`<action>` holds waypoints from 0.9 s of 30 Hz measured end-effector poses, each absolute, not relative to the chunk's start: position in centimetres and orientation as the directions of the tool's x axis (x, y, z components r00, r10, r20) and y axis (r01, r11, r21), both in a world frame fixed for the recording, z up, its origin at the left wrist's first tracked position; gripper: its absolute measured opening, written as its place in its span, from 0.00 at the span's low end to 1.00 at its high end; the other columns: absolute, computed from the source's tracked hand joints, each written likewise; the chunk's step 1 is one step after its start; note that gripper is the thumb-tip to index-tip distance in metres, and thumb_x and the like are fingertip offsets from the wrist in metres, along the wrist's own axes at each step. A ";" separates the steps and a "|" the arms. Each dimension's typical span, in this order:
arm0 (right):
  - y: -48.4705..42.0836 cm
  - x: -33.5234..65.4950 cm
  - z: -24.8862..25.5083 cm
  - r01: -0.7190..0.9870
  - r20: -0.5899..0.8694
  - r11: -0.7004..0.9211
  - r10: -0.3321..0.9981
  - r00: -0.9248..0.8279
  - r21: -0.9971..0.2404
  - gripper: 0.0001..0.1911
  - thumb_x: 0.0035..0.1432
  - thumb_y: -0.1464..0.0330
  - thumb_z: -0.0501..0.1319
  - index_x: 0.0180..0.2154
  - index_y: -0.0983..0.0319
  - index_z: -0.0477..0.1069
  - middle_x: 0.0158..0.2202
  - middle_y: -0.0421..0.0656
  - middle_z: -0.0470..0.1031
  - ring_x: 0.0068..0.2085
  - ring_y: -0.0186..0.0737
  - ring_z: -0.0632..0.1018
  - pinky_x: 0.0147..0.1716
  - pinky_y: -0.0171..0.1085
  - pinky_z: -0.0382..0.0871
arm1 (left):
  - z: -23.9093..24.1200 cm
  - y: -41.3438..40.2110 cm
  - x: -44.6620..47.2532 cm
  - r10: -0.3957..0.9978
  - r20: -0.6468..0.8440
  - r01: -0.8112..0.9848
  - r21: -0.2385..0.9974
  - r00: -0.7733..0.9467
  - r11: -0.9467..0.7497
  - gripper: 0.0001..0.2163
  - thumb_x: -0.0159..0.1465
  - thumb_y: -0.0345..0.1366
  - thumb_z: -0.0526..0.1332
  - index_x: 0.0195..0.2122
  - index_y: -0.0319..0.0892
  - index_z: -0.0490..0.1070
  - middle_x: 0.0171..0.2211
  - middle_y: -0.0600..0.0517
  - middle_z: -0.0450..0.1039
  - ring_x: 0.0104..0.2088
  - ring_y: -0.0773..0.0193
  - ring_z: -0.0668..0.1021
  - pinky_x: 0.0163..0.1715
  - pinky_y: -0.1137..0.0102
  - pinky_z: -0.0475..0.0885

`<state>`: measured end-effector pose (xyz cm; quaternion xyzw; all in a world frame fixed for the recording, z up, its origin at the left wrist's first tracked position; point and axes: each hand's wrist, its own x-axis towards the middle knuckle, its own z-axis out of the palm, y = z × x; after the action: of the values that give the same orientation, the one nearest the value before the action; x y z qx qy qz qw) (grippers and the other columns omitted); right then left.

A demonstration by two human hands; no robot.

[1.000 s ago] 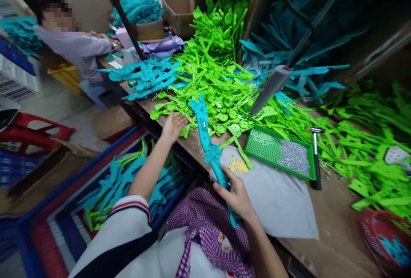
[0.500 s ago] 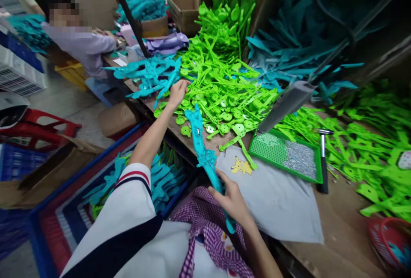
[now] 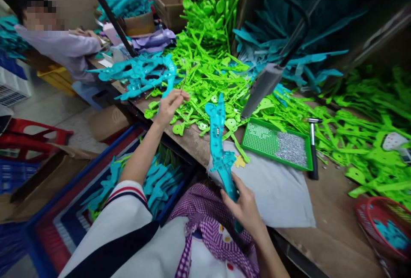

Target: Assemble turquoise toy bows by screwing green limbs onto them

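Observation:
My right hand point(image 3: 245, 207) grips the lower end of a long teal plastic piece point(image 3: 220, 145) that points away from me over the table edge. My left hand point(image 3: 170, 106) reaches out over the heap of green plastic pieces point(image 3: 208, 77). Its fingers pinch a thin green strip point(image 3: 184, 80) that rises from the heap. A pile of teal pieces point(image 3: 141, 72) lies just beyond the left hand. A grey cloth point(image 3: 282, 196) with a small yellow figure lies in front of me on the wooden table point(image 3: 334, 235).
A green tray point(image 3: 278, 146) of small metal parts and a hammer point(image 3: 313, 149) lie right of the teal piece. A grey padded lever point(image 3: 263, 90) hangs over the table. A blue crate point(image 3: 80, 192) of teal pieces stands at my left. A person sits at the far left.
My left hand has gone from flat near the table edge to reaching into the green heap and has now pinched a thin green strip. The teal piece in my right hand has swung rightward.

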<state>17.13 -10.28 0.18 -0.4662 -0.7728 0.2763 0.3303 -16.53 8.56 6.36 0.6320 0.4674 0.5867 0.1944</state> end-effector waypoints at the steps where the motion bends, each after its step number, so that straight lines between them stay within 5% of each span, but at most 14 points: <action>1: -10.7 18.3 0.1 0.578 0.315 0.475 0.878 -0.360 -0.664 0.25 0.65 0.62 0.59 0.59 0.68 0.68 0.32 0.46 0.81 0.28 0.42 0.79 0.28 0.39 0.75 | 6.1 6.8 -15.7 0.826 0.552 0.350 0.800 -0.112 -0.487 0.21 0.65 0.57 0.62 0.37 0.43 0.80 0.42 0.46 0.77 0.44 0.58 0.80 0.42 0.67 0.77; 4: -11.6 22.0 -0.1 0.699 0.402 0.560 0.822 -0.404 -0.444 0.26 0.66 0.63 0.59 0.62 0.68 0.64 0.34 0.48 0.82 0.29 0.45 0.80 0.28 0.41 0.75 | 4.4 2.2 -13.7 0.843 0.475 0.266 0.872 -0.252 -0.411 0.17 0.67 0.52 0.62 0.41 0.44 0.81 0.42 0.48 0.76 0.38 0.63 0.80 0.36 0.70 0.77; 7: -12.5 24.7 -0.2 0.770 0.398 0.566 0.805 -0.440 -0.293 0.28 0.67 0.64 0.57 0.65 0.68 0.60 0.38 0.51 0.83 0.30 0.45 0.81 0.29 0.41 0.75 | 1.9 -1.1 -11.9 0.823 0.377 0.270 0.921 -0.424 -0.282 0.13 0.64 0.48 0.67 0.37 0.43 0.81 0.40 0.49 0.77 0.42 0.63 0.78 0.41 0.71 0.75; 9: -13.3 25.3 -0.4 0.779 0.402 0.568 0.800 -0.446 -0.265 0.29 0.68 0.64 0.56 0.66 0.68 0.57 0.39 0.51 0.83 0.31 0.45 0.81 0.31 0.42 0.76 | 0.3 -3.0 -10.1 0.820 0.323 0.280 0.937 -0.473 -0.207 0.11 0.64 0.45 0.68 0.33 0.43 0.81 0.39 0.49 0.78 0.46 0.62 0.77 0.48 0.70 0.73; 11: -14.5 25.1 -0.8 0.783 0.422 0.551 0.807 -0.413 -0.289 0.30 0.68 0.64 0.56 0.67 0.68 0.56 0.37 0.50 0.83 0.30 0.44 0.81 0.31 0.41 0.75 | -0.7 -4.7 -7.3 0.857 0.250 0.232 0.960 -0.450 -0.158 0.11 0.65 0.44 0.66 0.34 0.43 0.81 0.37 0.50 0.80 0.40 0.64 0.77 0.44 0.70 0.73; 14: -16.4 24.3 -1.6 0.805 0.437 0.481 0.842 -0.316 -0.346 0.31 0.67 0.63 0.57 0.67 0.67 0.55 0.36 0.48 0.82 0.29 0.43 0.79 0.29 0.41 0.74 | -1.0 -6.1 -2.2 0.967 -0.041 -0.058 0.998 -0.251 0.027 0.14 0.64 0.48 0.67 0.37 0.42 0.81 0.27 0.52 0.77 0.25 0.68 0.75 0.28 0.73 0.72; 18: -18.4 24.6 -2.6 0.832 0.438 0.433 0.859 -0.265 -0.346 0.31 0.67 0.64 0.57 0.67 0.66 0.55 0.40 0.51 0.83 0.31 0.45 0.80 0.31 0.43 0.74 | 0.9 -4.5 3.5 0.920 -0.334 -0.488 0.780 0.205 0.392 0.19 0.63 0.53 0.66 0.41 0.40 0.80 0.32 0.48 0.80 0.32 0.61 0.82 0.33 0.69 0.77; 22: -19.5 25.6 -2.9 0.852 0.443 0.423 0.856 -0.266 -0.307 0.29 0.66 0.65 0.58 0.65 0.67 0.58 0.42 0.52 0.83 0.32 0.45 0.82 0.32 0.43 0.74 | 3.1 -3.0 6.5 0.784 -0.350 -0.607 0.498 0.513 0.619 0.30 0.67 0.62 0.54 0.48 0.38 0.78 0.44 0.42 0.82 0.45 0.52 0.83 0.45 0.60 0.79; 25: -20.2 25.4 -3.1 0.866 0.408 0.374 0.885 -0.225 -0.333 0.25 0.67 0.64 0.56 0.62 0.68 0.62 0.41 0.53 0.83 0.33 0.46 0.82 0.32 0.43 0.74 | 3.0 -4.0 7.3 0.758 -0.281 -0.621 0.445 0.588 0.646 0.34 0.64 0.65 0.55 0.52 0.37 0.76 0.51 0.39 0.79 0.49 0.49 0.82 0.47 0.58 0.79; 27: -20.4 25.1 -3.0 0.845 0.301 0.326 0.931 -0.208 -0.423 0.23 0.67 0.61 0.57 0.59 0.67 0.66 0.40 0.52 0.83 0.34 0.46 0.82 0.33 0.43 0.75 | 2.1 -5.2 7.4 0.784 -0.314 -0.636 0.461 0.535 0.619 0.27 0.65 0.57 0.61 0.50 0.37 0.76 0.49 0.41 0.80 0.45 0.54 0.83 0.44 0.63 0.80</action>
<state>25.10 -20.44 -2.96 -0.5746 -0.7728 0.0832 0.2564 7.36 -5.19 2.07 0.1468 0.2518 0.4112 0.8637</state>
